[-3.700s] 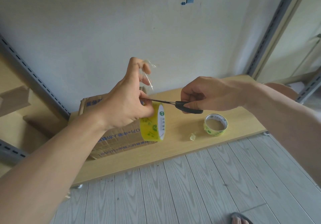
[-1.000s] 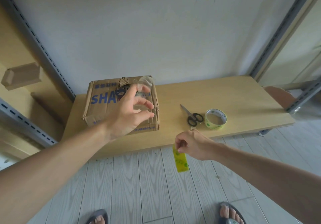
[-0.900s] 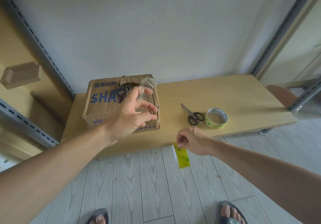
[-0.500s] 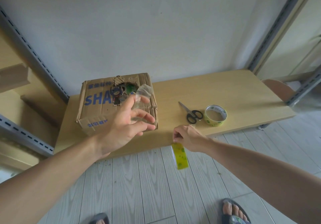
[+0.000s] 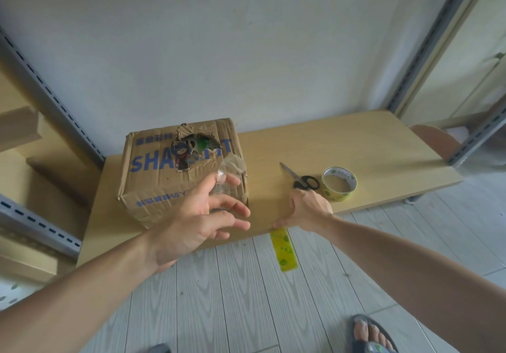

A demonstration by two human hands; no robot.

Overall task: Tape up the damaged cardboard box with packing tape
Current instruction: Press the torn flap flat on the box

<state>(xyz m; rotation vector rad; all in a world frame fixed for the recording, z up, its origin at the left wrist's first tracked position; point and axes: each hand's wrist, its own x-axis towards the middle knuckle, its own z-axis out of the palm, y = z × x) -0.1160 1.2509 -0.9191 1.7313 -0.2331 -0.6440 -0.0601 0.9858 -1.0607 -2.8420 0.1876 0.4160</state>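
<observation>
A brown cardboard box (image 5: 161, 185) with blue print stands at the left of a low wooden shelf board (image 5: 356, 144). A ragged hole (image 5: 198, 144) gapes in its top. My left hand (image 5: 191, 226) hovers over the box's near right corner and pinches a crumpled clear tape piece (image 5: 229, 168) at its fingertips, the other fingers spread. My right hand (image 5: 309, 209) rests at the board's front edge. Its thumb presses the top end of a yellow-green tape strip (image 5: 284, 250) against that edge, and the strip hangs down over the floor.
Black-handled scissors (image 5: 302, 179) and a yellow-green tape roll (image 5: 339, 187) lie on the board just beyond my right hand. Grey metal rack posts (image 5: 427, 40) stand at both sides. My sandalled foot (image 5: 369, 337) shows on the grey plank floor.
The scissors have been put down on the board. My right hand moved the yellow-green strip up to the board's front edge. My left hand with the clear tape stays over the box.
</observation>
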